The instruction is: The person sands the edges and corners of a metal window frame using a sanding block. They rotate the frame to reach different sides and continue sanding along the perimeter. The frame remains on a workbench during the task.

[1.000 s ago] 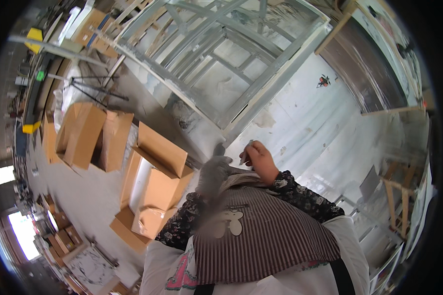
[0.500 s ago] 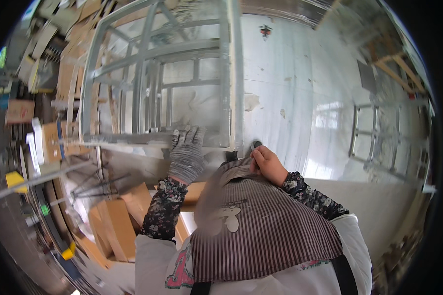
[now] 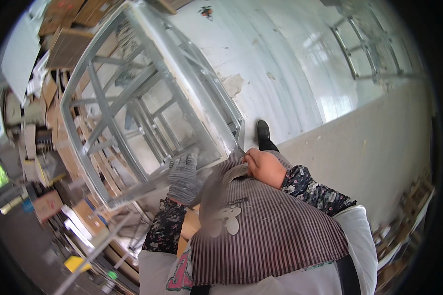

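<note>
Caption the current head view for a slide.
Gloved left hand at a grey frame, bare right hand holding a thin grey object near its corner.

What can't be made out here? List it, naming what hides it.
Head: held end of thin grey tool, covered by right grip.
Head: palm of left grip, behind its gloved back.
Head: left side of apron, under a blurred patch.
Head: small reddish thing, too tiny to identify.

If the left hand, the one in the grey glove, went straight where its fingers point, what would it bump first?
Probably the near bar of the grey metal frame. The left hand already overlaps it in view, so whether they touch is unclear.
</note>
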`<state>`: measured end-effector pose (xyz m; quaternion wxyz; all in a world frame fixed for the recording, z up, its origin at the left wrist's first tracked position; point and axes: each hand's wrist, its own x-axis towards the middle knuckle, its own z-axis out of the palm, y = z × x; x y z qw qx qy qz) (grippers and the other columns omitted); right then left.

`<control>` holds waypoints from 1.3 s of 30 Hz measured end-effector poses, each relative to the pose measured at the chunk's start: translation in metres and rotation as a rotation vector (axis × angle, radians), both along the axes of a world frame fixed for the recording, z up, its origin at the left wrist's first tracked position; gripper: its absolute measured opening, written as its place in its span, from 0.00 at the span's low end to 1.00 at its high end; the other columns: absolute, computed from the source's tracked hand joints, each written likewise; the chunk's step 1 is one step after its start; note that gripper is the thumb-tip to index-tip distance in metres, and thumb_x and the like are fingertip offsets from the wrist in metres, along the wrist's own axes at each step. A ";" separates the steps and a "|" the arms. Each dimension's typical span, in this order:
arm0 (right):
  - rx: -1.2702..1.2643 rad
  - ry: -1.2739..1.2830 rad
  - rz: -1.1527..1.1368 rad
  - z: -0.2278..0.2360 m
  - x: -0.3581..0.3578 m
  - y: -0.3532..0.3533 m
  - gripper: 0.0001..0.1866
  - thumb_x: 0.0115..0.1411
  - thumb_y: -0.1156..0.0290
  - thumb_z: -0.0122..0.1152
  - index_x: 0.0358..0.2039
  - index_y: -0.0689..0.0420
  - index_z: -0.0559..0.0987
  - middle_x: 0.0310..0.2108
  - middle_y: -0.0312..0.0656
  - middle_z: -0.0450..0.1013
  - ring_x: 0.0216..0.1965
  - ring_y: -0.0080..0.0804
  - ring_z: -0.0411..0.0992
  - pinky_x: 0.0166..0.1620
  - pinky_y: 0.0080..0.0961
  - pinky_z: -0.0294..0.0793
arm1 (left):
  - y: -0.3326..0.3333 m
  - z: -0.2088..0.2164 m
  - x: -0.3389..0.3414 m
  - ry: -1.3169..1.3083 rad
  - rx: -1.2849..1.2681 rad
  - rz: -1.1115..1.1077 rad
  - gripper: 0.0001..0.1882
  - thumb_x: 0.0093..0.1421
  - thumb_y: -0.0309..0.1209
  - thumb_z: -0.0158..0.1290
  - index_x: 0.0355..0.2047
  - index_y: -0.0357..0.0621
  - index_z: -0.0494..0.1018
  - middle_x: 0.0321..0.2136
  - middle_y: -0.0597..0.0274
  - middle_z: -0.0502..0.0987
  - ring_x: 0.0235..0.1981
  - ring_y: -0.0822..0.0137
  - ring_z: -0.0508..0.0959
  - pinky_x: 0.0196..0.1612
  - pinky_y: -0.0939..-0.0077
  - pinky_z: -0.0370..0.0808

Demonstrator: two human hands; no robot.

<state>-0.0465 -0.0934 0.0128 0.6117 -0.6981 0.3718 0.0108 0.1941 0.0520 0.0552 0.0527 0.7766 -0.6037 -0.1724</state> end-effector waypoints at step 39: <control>-0.551 0.341 -0.224 0.003 0.061 0.087 0.13 0.61 0.72 0.54 0.43 0.67 0.74 0.20 0.46 0.76 0.22 0.46 0.77 0.25 0.41 0.75 | -0.035 -0.025 0.049 0.398 0.104 -0.178 0.23 0.76 0.40 0.39 0.46 0.30 0.76 0.38 0.38 0.80 0.41 0.38 0.78 0.47 0.51 0.75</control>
